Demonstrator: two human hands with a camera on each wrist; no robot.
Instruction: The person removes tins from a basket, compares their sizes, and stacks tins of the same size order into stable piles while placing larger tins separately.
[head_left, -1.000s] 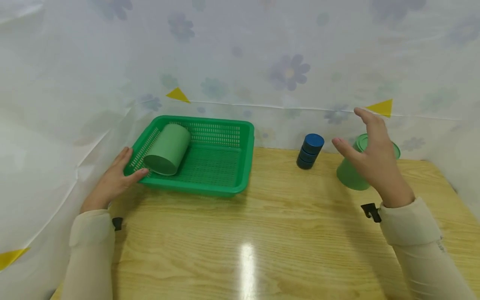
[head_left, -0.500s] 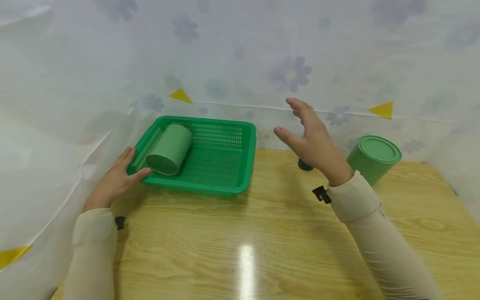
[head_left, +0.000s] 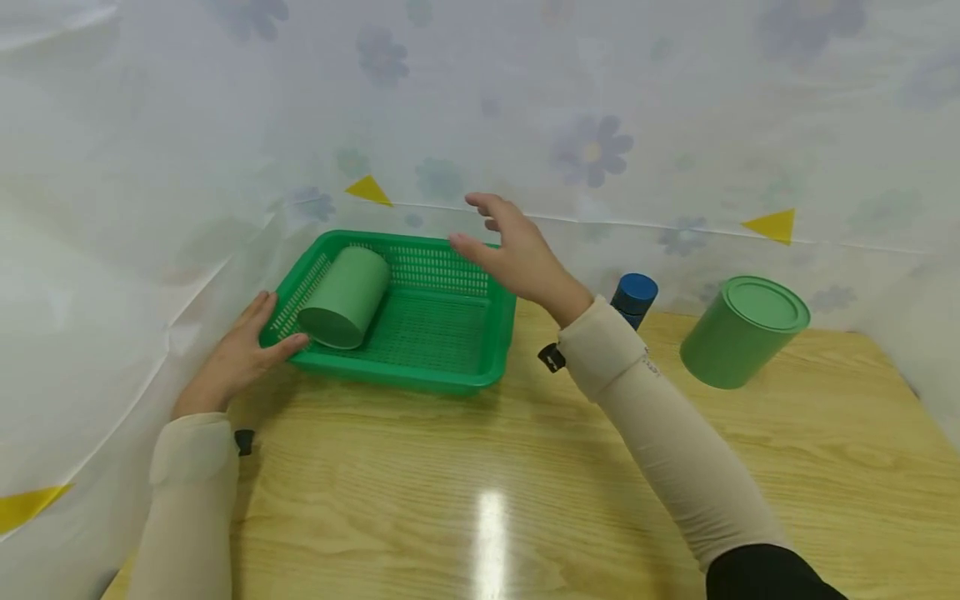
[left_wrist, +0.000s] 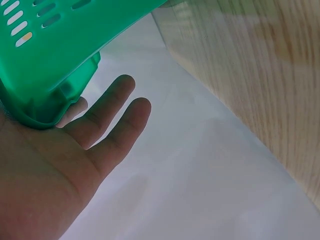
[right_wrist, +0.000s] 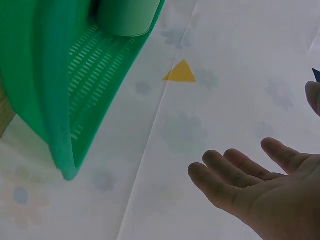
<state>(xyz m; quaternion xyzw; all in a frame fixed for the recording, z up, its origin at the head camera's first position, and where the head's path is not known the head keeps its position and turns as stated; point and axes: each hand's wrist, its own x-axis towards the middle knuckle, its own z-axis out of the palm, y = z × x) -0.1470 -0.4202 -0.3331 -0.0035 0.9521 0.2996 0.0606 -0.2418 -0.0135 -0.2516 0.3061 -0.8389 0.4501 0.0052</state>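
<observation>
A green plastic basket (head_left: 420,375) with slotted walls stands at the left of the table. Inside it, against the left side, a light green can (head_left: 347,296) lies on its side. My left hand (head_left: 234,358) rests against the basket's front left corner, thumb along the front rim. In the left wrist view its fingers (left_wrist: 122,132) stretch out past the corner rather than curling round it. Above the basket's back right corner my right hand (head_left: 525,258) hovers with fingers apart and nothing in it; the right wrist view shows the relaxed fingers (right_wrist: 225,175) apart from the basket.
A second green can (head_left: 738,337) stands upright on the right of the wooden table (head_left: 390,500). Left of it is a blue cylinder (head_left: 637,292), partly covered by the right sleeve. A flower-patterned white sheet (head_left: 480,100) hangs behind, with yellow triangles on it.
My right hand has come away empty from the right-hand green can and moved left, past the blue cylinder, to the basket's right side. The left hand has stayed at the basket corner.
</observation>
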